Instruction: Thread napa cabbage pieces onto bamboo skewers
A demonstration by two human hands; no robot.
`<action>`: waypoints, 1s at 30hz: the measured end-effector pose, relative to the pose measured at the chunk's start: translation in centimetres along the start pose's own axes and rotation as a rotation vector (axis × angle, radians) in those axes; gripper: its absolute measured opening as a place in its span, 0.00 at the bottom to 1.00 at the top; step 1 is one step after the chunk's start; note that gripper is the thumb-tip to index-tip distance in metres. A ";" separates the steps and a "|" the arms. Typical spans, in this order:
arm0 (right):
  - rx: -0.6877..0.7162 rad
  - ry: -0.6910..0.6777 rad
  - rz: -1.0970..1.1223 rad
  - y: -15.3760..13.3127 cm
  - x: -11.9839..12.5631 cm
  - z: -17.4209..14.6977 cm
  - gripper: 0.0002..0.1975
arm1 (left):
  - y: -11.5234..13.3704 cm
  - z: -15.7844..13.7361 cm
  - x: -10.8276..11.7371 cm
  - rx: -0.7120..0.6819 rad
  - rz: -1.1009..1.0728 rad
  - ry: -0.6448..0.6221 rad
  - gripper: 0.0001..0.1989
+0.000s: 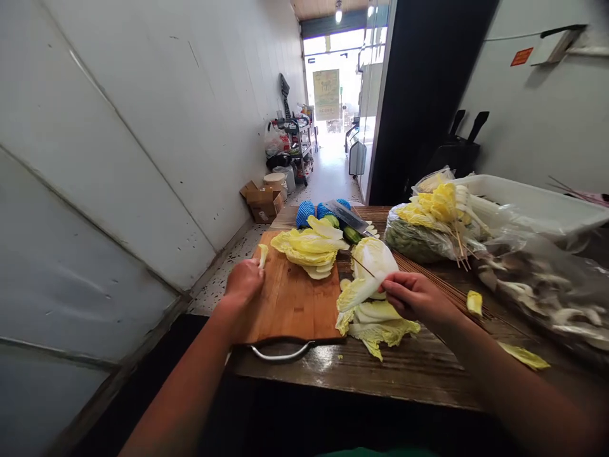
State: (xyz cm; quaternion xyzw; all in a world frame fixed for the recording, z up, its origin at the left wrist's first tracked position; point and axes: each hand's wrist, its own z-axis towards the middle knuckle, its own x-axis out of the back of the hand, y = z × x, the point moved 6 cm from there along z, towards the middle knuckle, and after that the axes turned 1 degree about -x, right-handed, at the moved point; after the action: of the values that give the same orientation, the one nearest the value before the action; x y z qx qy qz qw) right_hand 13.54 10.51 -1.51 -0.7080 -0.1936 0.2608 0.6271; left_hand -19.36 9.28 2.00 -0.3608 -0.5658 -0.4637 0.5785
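My left hand [245,279] is closed around a small pale yellow piece of cabbage leaf [263,255], which sticks up at the left edge of the wooden cutting board [290,317]. My right hand [409,293] pinches a thin wooden skewer [364,266] whose tip points up and left. Just beneath it lie loose napa cabbage leaves [375,257]; whether the fingers also touch one I cannot tell. A pile of yellow cabbage leaves [311,244] rests on the board's far right part.
Behind the leaf pile are a cleaver [349,219], green cucumbers [352,235] and blue foam netting [305,214]. To the right stand bagged vegetables with skewered leaves [435,206], a white tub [537,203] and bagged mushrooms [547,285]. Several bare skewers [428,277] lie on the table.
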 end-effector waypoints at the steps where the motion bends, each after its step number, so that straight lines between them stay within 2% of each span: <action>1: 0.008 0.005 0.000 0.0 -0.1 0.1 0.15 | -0.2 -0.6 0.5 0.011 -0.003 0.032 0.15; 3: 0.023 0.021 0.002 -0.1 -0.1 0.2 0.16 | -0.1 -2.6 2.2 0.027 -0.016 0.126 0.17; 4: 0.026 0.027 0.002 -0.1 0.0 0.2 0.16 | 0.1 -3.9 3.6 0.035 -0.099 0.243 0.16; 5: 0.028 0.032 -0.006 -0.1 0.0 0.2 0.16 | 0.4 -5.2 4.7 0.022 -0.210 0.296 0.16; 6: 0.032 0.037 -0.022 0.0 0.0 0.2 0.16 | 0.8 -6.3 5.4 0.008 -0.323 0.294 0.16; 8: 0.036 0.045 -0.063 0.0 0.0 0.2 0.17 | 2.5 -7.7 6.2 -0.084 -0.557 0.173 0.17; 11: 0.024 0.023 -0.095 -0.1 -0.4 0.1 0.18 | 6.0 -7.9 5.4 -0.226 -0.846 -0.160 0.22; 14: 0.005 -0.018 -0.094 -0.3 -1.2 -0.1 0.18 | 8.0 -6.4 3.4 -0.199 -1.020 -0.335 0.20; 18: -0.014 -0.030 -0.126 -0.7 -1.9 -0.2 0.20 | 8.9 -4.3 0.5 -0.100 -1.293 -0.395 0.17; 20: -0.012 -0.026 -0.148 -0.9 -1.9 -0.2 0.20 | 8.9 -3.8 -0.2 -0.082 -1.340 -0.403 0.15; 25: 0.014 -0.024 -0.155 -1.0 -1.9 -0.3 0.19 | 8.7 -3.7 -0.1 -0.101 -1.358 -0.485 0.18; 30: 0.030 -0.040 -0.131 -0.9 -2.1 -0.2 0.18 | 9.8 -3.9 -0.5 -0.091 -1.603 -0.522 0.23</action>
State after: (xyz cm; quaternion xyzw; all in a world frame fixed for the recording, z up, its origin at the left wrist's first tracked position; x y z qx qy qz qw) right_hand 12.05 9.22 -0.35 -0.6790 -0.2480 0.2360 0.6494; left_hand -8.79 8.67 2.18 0.0312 -0.7471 -0.6579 -0.0899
